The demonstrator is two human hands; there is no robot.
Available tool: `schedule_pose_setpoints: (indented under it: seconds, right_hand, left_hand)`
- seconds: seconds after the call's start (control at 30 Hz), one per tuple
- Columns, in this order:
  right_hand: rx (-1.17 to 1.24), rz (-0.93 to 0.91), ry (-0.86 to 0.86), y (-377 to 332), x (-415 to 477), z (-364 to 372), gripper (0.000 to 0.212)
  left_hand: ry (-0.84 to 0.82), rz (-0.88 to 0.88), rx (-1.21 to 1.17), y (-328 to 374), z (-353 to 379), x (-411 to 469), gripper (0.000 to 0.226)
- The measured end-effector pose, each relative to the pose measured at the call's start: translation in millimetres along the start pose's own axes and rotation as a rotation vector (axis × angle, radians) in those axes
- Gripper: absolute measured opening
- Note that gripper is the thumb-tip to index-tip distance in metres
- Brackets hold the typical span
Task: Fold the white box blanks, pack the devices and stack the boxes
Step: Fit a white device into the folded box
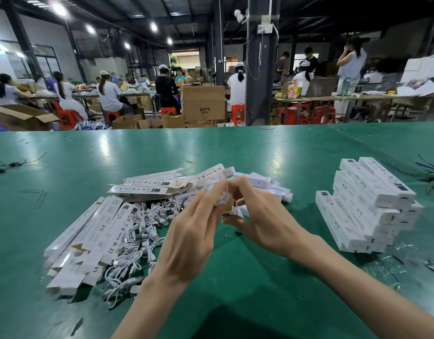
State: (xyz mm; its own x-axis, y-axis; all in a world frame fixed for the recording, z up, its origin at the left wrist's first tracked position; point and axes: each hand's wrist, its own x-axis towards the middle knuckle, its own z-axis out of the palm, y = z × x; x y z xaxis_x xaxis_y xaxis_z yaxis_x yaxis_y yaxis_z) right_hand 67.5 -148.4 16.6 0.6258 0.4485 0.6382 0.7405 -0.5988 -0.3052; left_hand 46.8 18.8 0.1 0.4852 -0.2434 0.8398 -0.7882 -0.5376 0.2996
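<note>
- Left hand [194, 231] and right hand [257, 216] meet mid-frame, fingers curled, pinching one white box [226, 204] above the green table [235, 148];
- flat blanks [88, 236] lie left; stacked boxes [367, 204] stand right.

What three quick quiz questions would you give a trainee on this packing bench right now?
1. True or false: the left hand and the right hand both hold the same white box.
2. What lies heaped beside the flat box blanks? A) white cables B) screws C) tape rolls
3. Fill in: the stack of finished boxes stands on the green table to the person's ____.
Key: 1 true; 2 A; 3 right.
</note>
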Motion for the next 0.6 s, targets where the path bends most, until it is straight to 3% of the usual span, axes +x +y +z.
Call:
schedule_pose_setpoints:
  seconds: [0.1,0.3,0.47,0.6]
  right_hand:
    - [0.007,0.033,0.015,-1.8,-0.2,-0.2,0.04]
    - [0.021,0.047,0.034,-2.6,0.4,-0.7,0.039]
    - [0.0,0.054,0.051,-2.1,0.7,-0.3,0.041]
    - [-0.024,0.04,0.058,-1.8,0.4,0.8,0.04]
  left_hand:
    - [0.071,-0.01,0.061,-1.4,-3.6,1.0,0.02]
    - [0.052,0.078,0.205,-6.2,-2.0,2.1,0.013]
    - [0.016,0.067,0.259,-11.3,2.3,-2.6,0.043]
    - [0.0,0.043,0.251,-10.3,5.7,-4.3,0.051]
